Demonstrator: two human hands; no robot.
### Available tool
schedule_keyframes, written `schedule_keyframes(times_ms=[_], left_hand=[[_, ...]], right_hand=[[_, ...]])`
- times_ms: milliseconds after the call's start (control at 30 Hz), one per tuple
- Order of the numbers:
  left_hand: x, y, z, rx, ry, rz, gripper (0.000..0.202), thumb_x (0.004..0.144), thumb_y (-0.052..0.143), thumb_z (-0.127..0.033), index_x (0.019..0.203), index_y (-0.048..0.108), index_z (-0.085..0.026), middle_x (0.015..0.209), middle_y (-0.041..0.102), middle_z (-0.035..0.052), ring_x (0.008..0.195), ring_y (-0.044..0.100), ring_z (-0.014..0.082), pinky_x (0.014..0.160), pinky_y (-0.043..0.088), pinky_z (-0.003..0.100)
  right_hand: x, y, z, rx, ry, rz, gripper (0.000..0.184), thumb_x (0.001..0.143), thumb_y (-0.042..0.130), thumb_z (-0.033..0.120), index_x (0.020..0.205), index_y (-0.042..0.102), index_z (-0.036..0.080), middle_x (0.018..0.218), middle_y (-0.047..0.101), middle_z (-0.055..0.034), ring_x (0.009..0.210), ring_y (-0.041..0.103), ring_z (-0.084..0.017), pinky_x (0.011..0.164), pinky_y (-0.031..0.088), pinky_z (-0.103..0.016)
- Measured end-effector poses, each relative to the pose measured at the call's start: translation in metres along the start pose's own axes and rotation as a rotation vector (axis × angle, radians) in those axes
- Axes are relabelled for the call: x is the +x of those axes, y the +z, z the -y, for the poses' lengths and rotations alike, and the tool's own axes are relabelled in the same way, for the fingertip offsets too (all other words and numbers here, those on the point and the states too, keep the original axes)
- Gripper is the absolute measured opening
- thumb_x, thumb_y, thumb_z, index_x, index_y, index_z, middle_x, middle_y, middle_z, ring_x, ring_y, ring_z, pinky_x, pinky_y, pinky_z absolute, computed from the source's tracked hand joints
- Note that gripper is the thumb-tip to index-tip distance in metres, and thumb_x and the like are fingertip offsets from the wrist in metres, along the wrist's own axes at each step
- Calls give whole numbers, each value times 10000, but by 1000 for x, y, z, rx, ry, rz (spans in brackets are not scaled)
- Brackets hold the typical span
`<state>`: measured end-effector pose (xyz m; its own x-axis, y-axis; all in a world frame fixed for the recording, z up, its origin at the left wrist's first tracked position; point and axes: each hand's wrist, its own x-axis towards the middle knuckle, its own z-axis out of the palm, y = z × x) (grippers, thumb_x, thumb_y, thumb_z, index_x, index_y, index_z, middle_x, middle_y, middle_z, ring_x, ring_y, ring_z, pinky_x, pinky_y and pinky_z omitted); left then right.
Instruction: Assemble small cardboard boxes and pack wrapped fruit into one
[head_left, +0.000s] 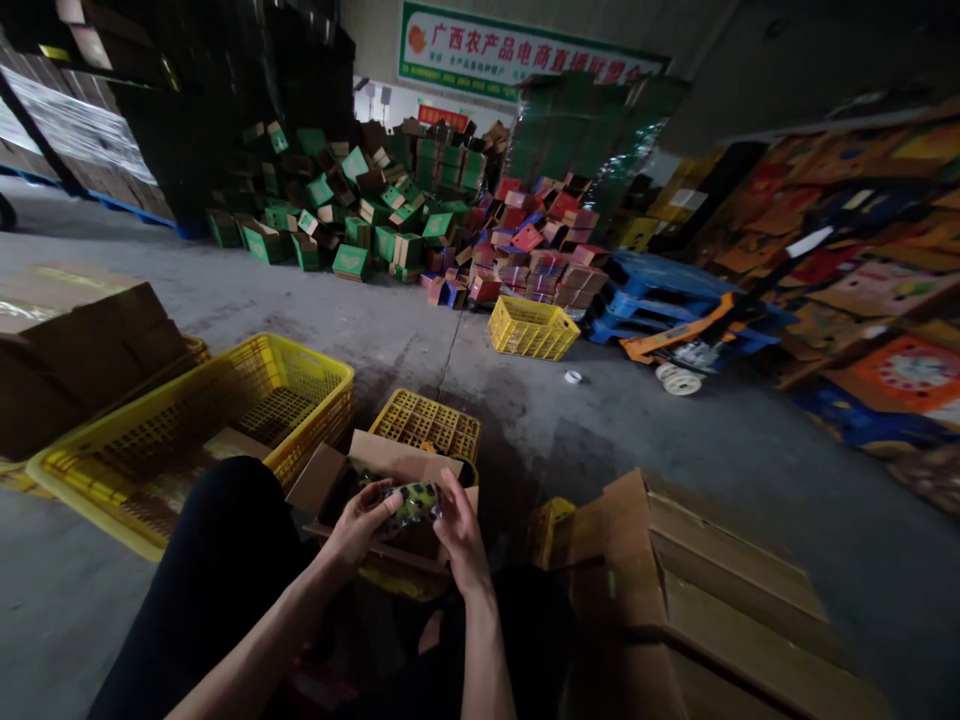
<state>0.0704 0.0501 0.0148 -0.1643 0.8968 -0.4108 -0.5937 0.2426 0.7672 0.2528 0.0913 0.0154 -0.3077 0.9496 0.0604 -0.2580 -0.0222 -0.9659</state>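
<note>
My left hand [361, 522] and my right hand [459, 528] hold a small clear plastic packet [417, 502] between them, one at each end. Shiny film covers green, dark-spotted contents whose kind I cannot make out. Just below the packet stands an open cardboard box [405, 456] with its flaps spread. More dark, glossy packets seem to lie inside the box, partly hidden by my hands. A yellow crate [401, 578] shows under the box.
On my left are a large yellow basket [311, 362] and a big carton [90, 330]. Beyond the box sits a yellow slatted crate [427, 418]. Large cartons [720, 600] stand at my right. Further off are a yellow crate [532, 328], an orange pallet jack [675, 340] and heaped boxes [405, 215].
</note>
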Motion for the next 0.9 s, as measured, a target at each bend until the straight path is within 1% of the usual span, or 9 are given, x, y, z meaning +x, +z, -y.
schedule_keyframes(times_ms=[67, 200, 333, 433, 500, 567, 700, 767, 900], left_hand=[[-1, 1, 1, -6, 1, 1, 797, 524, 973, -523, 1180, 675, -183, 1017, 767, 103, 856, 736, 237, 783, 570, 345], [-1, 2, 5, 1, 2, 12, 868, 563, 958, -525, 1298, 624, -205, 1051, 766, 103, 878, 743, 242, 773, 573, 334], [1, 1, 7, -15, -29, 20, 931, 590, 948, -527, 1380, 565, -217, 1105, 754, 118, 922, 743, 247, 781, 571, 325], [1, 0, 7, -14, -14, 18, 982, 564, 961, -516, 1400, 549, -206, 1205, 721, 162, 1018, 727, 280, 841, 564, 353], [1, 0, 6, 30, 55, 30, 931, 538, 977, -474, 1343, 598, -202, 1307, 676, 182, 1103, 699, 309, 890, 558, 375], [0, -1, 7, 120, 153, 26, 809, 524, 980, -441, 1227, 666, -194, 1320, 673, 163, 1094, 698, 308, 904, 556, 372], [-1, -1, 10, 254, 214, 11, 659, 590, 936, -470, 1123, 704, -161, 977, 769, 84, 826, 721, 233, 785, 555, 317], [-1, -1, 11, 254, 219, 18, 618, 614, 920, -478, 1097, 723, -147, 900, 771, 73, 788, 712, 219, 748, 542, 294], [1, 0, 10, 239, 261, -11, 467, 605, 921, -472, 907, 769, -151, 1064, 763, 98, 802, 705, 206, 739, 544, 284]], right_hand=[[-1, 2, 1, -48, 10, 24, 712, 729, 870, 540, 1376, 641, 351, 1503, 581, -47, 1435, 488, -316, 1196, 382, -496], [1, 2, 1, -163, -1, -14, 486, 806, 812, 508, 1250, 737, 324, 1468, 613, -43, 1448, 470, -309, 1225, 342, -495], [3, -1, -3, -219, -49, -64, 433, 806, 814, 492, 1198, 768, 314, 1421, 649, -52, 1401, 517, -311, 1203, 382, -494], [5, -4, -8, -243, -76, -151, 429, 782, 831, 494, 1165, 784, 307, 1360, 682, -65, 1327, 575, -310, 1154, 446, -477], [5, -5, -10, -241, -76, -214, 454, 758, 839, 516, 1153, 790, 297, 1320, 697, -75, 1275, 604, -312, 1106, 493, -470], [6, -5, -11, -233, -75, -259, 476, 744, 839, 539, 1144, 795, 284, 1297, 705, -84, 1243, 618, -316, 1071, 519, -469], [6, -4, -11, -225, -70, -284, 464, 734, 844, 530, 1114, 804, 267, 1254, 714, -89, 1203, 634, -308, 1025, 547, -442], [6, -3, -10, -227, -67, -284, 437, 733, 844, 522, 1086, 812, 265, 1221, 720, -85, 1179, 644, -297, 1006, 555, -418], [7, -3, -9, -249, -82, -293, 384, 745, 831, 518, 1038, 820, 270, 1168, 731, -76, 1135, 657, -280, 983, 557, -394]])
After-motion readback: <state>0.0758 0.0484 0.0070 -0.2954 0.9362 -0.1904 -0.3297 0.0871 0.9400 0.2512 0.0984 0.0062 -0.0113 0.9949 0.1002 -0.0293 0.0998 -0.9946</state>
